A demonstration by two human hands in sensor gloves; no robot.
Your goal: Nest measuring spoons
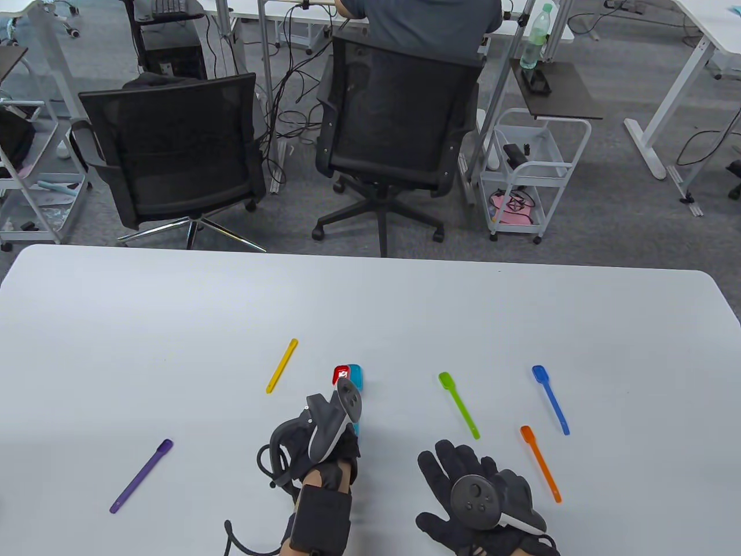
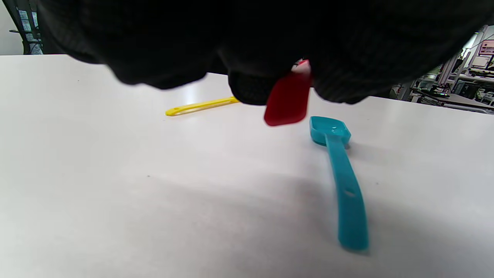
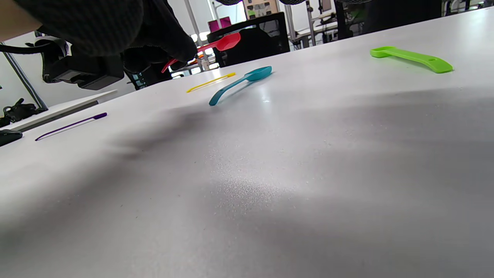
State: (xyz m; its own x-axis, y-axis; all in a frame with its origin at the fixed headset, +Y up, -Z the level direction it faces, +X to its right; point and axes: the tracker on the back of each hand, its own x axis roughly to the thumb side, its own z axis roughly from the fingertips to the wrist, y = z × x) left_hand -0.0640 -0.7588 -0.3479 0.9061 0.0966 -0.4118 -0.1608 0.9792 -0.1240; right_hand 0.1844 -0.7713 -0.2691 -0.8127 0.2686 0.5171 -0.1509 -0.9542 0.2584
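Note:
My left hand (image 1: pixel 331 441) grips a red measuring spoon (image 1: pixel 340 375) by its handle and holds it above the table, bowl pointing away. The red spoon also shows in the left wrist view (image 2: pixel 287 98) and the right wrist view (image 3: pixel 220 43). A teal spoon (image 1: pixel 357 379) lies on the table just right of and below the red one, plain in the left wrist view (image 2: pixel 339 181). My right hand (image 1: pixel 463 478) rests flat on the table, fingers spread, holding nothing.
Other spoons lie loose on the white table (image 1: pixel 173 324): yellow (image 1: pixel 282 365) far left of the left hand, purple (image 1: pixel 142 476) at front left, green (image 1: pixel 459 403), blue (image 1: pixel 550 398) and orange (image 1: pixel 540 463) around the right hand. Office chairs stand beyond the far edge.

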